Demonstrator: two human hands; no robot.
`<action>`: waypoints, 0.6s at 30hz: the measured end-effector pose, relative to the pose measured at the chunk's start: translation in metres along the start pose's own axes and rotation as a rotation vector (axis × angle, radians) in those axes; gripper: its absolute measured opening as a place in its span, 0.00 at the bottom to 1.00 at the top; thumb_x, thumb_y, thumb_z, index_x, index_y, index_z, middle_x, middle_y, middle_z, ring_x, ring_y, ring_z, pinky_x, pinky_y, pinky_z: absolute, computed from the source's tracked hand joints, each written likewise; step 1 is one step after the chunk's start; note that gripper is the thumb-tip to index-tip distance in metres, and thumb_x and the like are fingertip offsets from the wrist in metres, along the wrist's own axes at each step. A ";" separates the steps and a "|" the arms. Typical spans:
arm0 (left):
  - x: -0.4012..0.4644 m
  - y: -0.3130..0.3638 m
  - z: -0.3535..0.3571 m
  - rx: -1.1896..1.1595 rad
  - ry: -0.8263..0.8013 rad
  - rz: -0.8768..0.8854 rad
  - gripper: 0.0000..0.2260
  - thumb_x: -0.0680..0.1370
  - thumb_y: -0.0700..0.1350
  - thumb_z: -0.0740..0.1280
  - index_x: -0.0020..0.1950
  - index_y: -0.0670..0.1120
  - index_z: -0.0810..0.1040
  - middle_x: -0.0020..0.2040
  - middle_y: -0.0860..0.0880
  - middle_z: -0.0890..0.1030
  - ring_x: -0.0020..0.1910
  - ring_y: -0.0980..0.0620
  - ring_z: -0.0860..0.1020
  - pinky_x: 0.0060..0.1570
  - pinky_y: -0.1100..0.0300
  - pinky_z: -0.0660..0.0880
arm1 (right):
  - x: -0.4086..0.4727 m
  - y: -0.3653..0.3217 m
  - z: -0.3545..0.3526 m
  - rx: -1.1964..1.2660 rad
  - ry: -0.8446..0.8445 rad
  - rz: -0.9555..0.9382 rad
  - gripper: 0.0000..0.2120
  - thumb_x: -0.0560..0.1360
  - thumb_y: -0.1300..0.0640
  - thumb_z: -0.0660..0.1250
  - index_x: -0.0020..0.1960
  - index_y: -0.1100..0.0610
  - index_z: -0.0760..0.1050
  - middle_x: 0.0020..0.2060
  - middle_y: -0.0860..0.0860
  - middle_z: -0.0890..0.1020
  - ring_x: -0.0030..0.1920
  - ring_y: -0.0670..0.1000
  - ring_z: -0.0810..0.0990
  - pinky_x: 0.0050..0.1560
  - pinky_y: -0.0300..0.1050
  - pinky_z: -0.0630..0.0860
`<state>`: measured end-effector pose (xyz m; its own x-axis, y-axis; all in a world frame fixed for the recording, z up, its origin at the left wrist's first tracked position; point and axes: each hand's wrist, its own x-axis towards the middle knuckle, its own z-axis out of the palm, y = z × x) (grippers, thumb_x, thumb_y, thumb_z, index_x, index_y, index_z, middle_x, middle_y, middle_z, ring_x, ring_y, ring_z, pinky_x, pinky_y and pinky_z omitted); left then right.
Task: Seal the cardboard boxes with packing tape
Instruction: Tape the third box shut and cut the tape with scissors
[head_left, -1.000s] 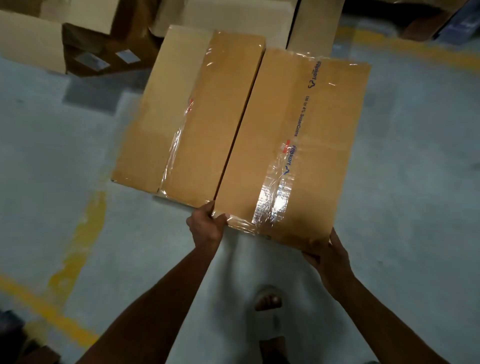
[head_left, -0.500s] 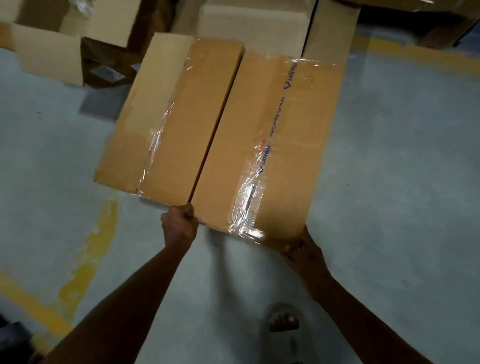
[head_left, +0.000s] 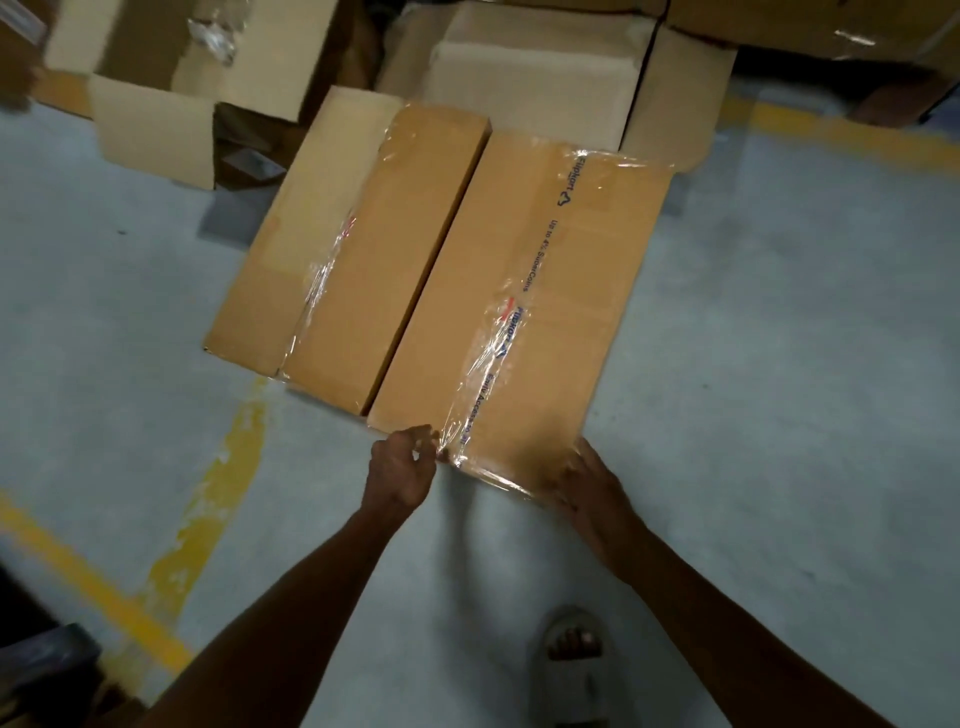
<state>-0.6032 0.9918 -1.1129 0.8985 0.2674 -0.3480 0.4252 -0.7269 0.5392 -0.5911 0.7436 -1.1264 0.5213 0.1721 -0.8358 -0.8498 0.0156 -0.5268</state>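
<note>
Two long cardboard boxes lie side by side on the grey floor (head_left: 779, 364), their long sides touching. The right box (head_left: 566, 291) carries a strip of clear packing tape (head_left: 498, 332) running along its top from the far end to the near end, wrinkled and shiny near the middle. Blue print shows through the tape: "Flipkart" with a small logo at the far end, then "Up to 4% SuperCoins", a second "Flipkart" beside a red mark where the tape is creased, and a further blue line toward the near end that is too crumpled to read. The left box (head_left: 363, 270) has its own strip of clear tape (head_left: 317, 280) along the top, with a small red mark showing through it. The left hand (head_left: 402, 467) is at the near end of the right box, fingers curled, the fingertips pinching the tape end where it folds over the edge. The right hand (head_left: 587, 483) is at the near right corner of the same box, fingers bent against its end; whether it grips the box or only presses it I cannot tell. Open and flattened boxes (head_left: 540, 78) are piled just beyond. Yellow painted lines (head_left: 223, 488) cross the floor, and a foot in a pale sandal (head_left: 574, 660) stands below the right arm.
</note>
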 end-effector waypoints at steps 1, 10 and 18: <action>-0.005 0.010 -0.001 -0.031 0.003 0.012 0.17 0.80 0.51 0.62 0.55 0.42 0.86 0.48 0.48 0.87 0.45 0.55 0.84 0.48 0.61 0.79 | -0.008 -0.012 -0.002 -0.049 0.002 -0.007 0.21 0.84 0.63 0.58 0.73 0.47 0.67 0.65 0.49 0.78 0.61 0.51 0.78 0.56 0.48 0.77; -0.036 0.169 -0.023 0.022 -0.182 0.195 0.19 0.84 0.55 0.56 0.44 0.44 0.79 0.34 0.47 0.78 0.35 0.43 0.79 0.38 0.53 0.74 | -0.103 -0.127 -0.061 -0.777 0.151 -0.412 0.20 0.86 0.52 0.57 0.74 0.61 0.69 0.69 0.61 0.76 0.70 0.60 0.72 0.67 0.44 0.63; -0.032 0.415 -0.034 -0.078 -0.186 0.433 0.23 0.83 0.58 0.55 0.51 0.43 0.81 0.39 0.47 0.82 0.39 0.44 0.80 0.41 0.54 0.74 | -0.204 -0.263 -0.198 -0.782 0.337 -0.523 0.22 0.85 0.45 0.55 0.75 0.55 0.69 0.71 0.60 0.74 0.72 0.60 0.71 0.73 0.49 0.65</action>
<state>-0.4521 0.7031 -0.8520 0.9633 -0.1721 -0.2062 0.0295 -0.6951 0.7183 -0.4587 0.5098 -0.8481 0.9129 0.0389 -0.4064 -0.2803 -0.6640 -0.6932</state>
